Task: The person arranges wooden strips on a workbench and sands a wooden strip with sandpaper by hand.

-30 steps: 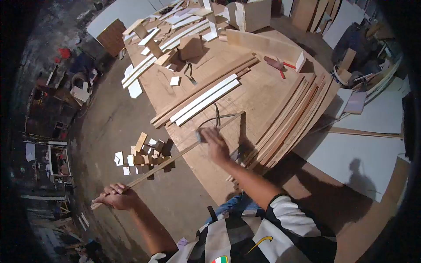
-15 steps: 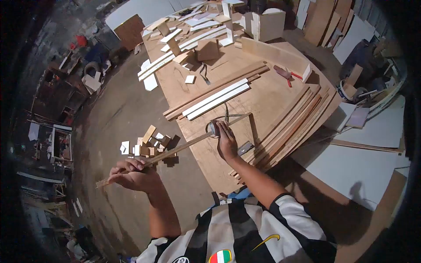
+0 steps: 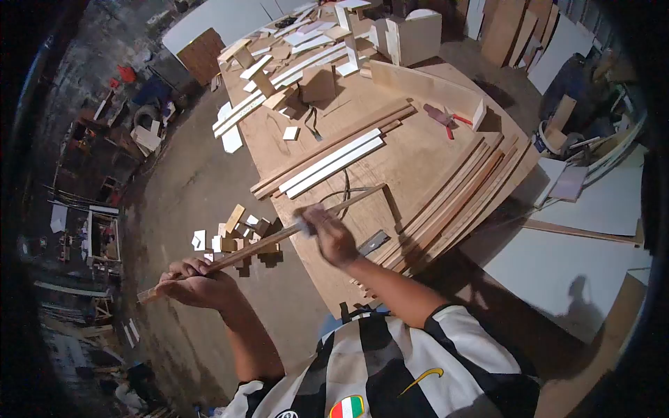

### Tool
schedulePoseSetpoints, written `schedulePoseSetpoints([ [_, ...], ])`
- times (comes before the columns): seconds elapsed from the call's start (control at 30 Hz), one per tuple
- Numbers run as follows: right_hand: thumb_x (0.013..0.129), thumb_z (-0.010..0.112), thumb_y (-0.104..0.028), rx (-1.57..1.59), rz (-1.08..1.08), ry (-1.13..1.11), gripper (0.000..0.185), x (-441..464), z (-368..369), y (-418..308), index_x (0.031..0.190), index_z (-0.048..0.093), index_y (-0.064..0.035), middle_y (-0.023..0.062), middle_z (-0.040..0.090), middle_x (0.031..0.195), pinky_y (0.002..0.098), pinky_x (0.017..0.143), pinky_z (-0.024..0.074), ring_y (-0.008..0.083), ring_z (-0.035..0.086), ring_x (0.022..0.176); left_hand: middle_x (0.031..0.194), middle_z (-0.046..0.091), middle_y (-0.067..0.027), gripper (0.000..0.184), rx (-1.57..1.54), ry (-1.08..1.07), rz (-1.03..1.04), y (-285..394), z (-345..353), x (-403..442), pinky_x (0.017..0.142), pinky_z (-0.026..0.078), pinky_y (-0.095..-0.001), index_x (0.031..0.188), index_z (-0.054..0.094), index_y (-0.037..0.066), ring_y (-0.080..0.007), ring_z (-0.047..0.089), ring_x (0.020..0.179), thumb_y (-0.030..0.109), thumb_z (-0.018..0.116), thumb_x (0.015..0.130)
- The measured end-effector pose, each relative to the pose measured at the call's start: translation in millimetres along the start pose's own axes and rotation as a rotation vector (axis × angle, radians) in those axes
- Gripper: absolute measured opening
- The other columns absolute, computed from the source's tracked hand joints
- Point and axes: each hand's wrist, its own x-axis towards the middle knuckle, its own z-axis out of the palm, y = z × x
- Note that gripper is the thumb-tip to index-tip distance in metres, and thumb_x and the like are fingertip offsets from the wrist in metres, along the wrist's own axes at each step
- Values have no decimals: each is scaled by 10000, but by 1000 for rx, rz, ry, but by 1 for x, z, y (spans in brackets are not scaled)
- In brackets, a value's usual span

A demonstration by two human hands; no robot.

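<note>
A long thin wooden strip (image 3: 254, 248) slants from the lower left up onto the plywood table (image 3: 306, 268). Near its lower end, my left hand (image 3: 191, 282) is wrapped round it. My right hand (image 3: 326, 233) is closed on a greyish pad (image 3: 304, 224) pressed on the strip near the table's edge; motion blurs the pad and fingers. A dark cable (image 3: 347, 184) lies beyond my right hand. Between my right forearm and the stacked strips is a flat dark metal tool (image 3: 374, 242).
Wooden strips (image 3: 460, 202) are stacked at the table's right side. White strips (image 3: 333, 166) lie mid-table. Red-handled pliers (image 3: 449, 125) rest farther back. Small wood blocks (image 3: 240, 233) sit in a pile left of the table. A white panel (image 3: 557, 272) is at the right.
Against half a second ago, my right hand and the pad have slid down the strip, toward my left hand. My left hand keeps its hold, and the view has shifted slightly.
</note>
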Motion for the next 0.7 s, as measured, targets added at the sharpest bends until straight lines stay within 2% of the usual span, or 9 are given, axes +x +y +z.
schedulePoseSetpoints([
  [0.23,863,497,69,-102,-84,44,342,-8,1,-32,1180,621,36,208,629,1221,443,1053,435,348,576,1214,608,404,-13,516,-77,7,-106,4,-8,2,425,433,-254,864,482,137,-128,465,471,634,389,965],
  [0.3,893,480,40,281,16,28,336,-1,-8,-5,1195,625,20,179,623,1239,426,1035,441,322,580,1208,604,406,-14,558,-98,45,-167,9,-7,2,424,428,-260,845,499,131,-134,464,470,667,385,946],
  [0.4,951,445,-21,195,486,106,285,-12,16,64,1176,618,11,159,679,1110,407,964,466,282,629,1076,612,421,-15,640,-167,-30,-244,9,-12,7,462,430,-274,782,503,125,-157,472,502,741,372,898],
  [0.43,939,467,-16,-158,385,74,284,-19,15,64,1179,618,10,161,685,1094,409,969,465,285,629,1082,627,439,-15,668,-211,5,-313,9,-15,9,496,437,-286,767,501,125,-166,480,531,768,357,880],
  [0.5,896,471,44,114,128,75,344,-12,27,22,1206,615,5,186,660,1158,442,984,463,335,608,1138,641,457,-16,697,-264,42,-383,3,-21,15,529,445,-298,752,499,124,-176,489,560,795,343,862],
  [0.57,875,432,102,-151,-77,117,395,-18,25,-7,1205,616,-14,191,617,1245,449,1014,460,354,599,1142,670,483,-23,723,-264,-70,-404,-7,-35,22,585,455,-318,781,510,114,-184,509,628,810,326,852],
  [0.63,906,477,-27,46,168,110,317,-12,21,29,1179,636,-40,156,651,1161,405,960,481,306,601,1128,686,486,-26,726,-293,-74,-476,-10,-43,29,598,459,-331,809,517,112,-188,508,639,808,317,857],
  [0.67,935,446,-95,331,583,108,323,-10,26,65,1199,632,-75,144,655,1142,391,959,476,302,614,1084,701,488,-29,730,-321,-82,-543,-11,-44,32,610,462,-343,836,525,109,-192,507,651,805,309,861],
  [0.7,944,436,-130,-204,325,158,326,-13,16,69,1198,637,-94,140,655,1155,385,969,467,302,617,1072,701,488,-29,730,-320,-84,-544,-6,-35,30,610,462,-343,836,525,109,-192,507,651,805,309,861],
])
